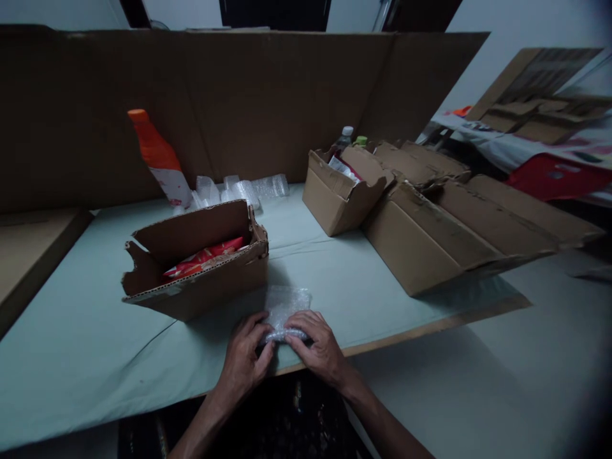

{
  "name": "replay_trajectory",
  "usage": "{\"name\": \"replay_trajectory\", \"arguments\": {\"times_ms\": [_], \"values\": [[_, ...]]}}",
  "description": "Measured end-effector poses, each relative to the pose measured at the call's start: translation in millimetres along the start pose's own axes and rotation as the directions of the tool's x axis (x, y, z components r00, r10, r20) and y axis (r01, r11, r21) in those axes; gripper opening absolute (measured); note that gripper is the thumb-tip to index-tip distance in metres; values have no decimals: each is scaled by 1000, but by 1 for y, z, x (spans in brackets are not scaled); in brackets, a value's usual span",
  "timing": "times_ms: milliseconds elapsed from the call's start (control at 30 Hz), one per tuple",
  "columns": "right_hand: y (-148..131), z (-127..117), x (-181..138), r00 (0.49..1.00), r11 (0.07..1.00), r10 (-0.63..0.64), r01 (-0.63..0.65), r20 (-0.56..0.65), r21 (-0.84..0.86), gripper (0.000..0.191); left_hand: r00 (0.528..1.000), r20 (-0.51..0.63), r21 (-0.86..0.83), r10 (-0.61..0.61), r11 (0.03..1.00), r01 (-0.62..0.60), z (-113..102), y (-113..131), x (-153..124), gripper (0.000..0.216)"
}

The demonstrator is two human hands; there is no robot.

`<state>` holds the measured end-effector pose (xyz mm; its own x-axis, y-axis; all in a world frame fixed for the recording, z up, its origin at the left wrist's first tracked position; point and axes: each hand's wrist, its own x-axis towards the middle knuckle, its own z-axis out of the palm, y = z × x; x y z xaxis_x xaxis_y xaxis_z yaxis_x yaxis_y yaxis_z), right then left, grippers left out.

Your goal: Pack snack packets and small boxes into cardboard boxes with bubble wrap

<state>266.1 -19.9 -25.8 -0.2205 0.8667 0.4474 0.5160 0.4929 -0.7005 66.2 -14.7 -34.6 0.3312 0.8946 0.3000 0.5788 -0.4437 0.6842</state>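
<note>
A sheet of bubble wrap (pixel 287 303) lies on the pale green cloth near the table's front edge, its near end rolled up. My left hand (pixel 246 354) grips the left end of the roll between thumb and fingers. At the roll's right end, my right hand (pixel 318 347) pinches it the same way. Whether anything is inside the roll I cannot tell. Just beyond my left hand stands an open cardboard box (pixel 224 284) with a red packet (pixel 205 257) in it.
Several bubble wrap rolls (pixel 243 191) lie at the back beside an orange-and-white bottle (pixel 160 159). A small box (pixel 329 197) with bottles and larger cardboard boxes (pixel 421 242) stand to the right. A cardboard panel (pixel 262 95) closes off the back; a flat carton (pixel 33 248) lies left.
</note>
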Motion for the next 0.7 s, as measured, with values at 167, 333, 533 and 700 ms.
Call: {"name": "replay_trajectory", "arguments": {"times_ms": [167, 333, 533, 700], "values": [[-1, -1, 0, 1000, 1000, -3, 3, -4, 9, 7, 1000, -2, 0, 3, 1000, -3, 0, -1, -1, 14], [-2, -1, 0, 1000, 1000, 3, -3, -10, 5, 5, 1000, 4, -7, 0, 1000, 0, 1, -2, -2, 15], [-1, 0, -1, 1000, 999, 29, -29, -1, 32, 7, 1000, 2, -57, -7, 998, 7, 0, -2, -1, 15], [-3, -4, 1, 991, 986, 125, -128, 42, 105, 10, 998, 9, -144, -68, 987, 69, -2, 0, -2, 11]]}}
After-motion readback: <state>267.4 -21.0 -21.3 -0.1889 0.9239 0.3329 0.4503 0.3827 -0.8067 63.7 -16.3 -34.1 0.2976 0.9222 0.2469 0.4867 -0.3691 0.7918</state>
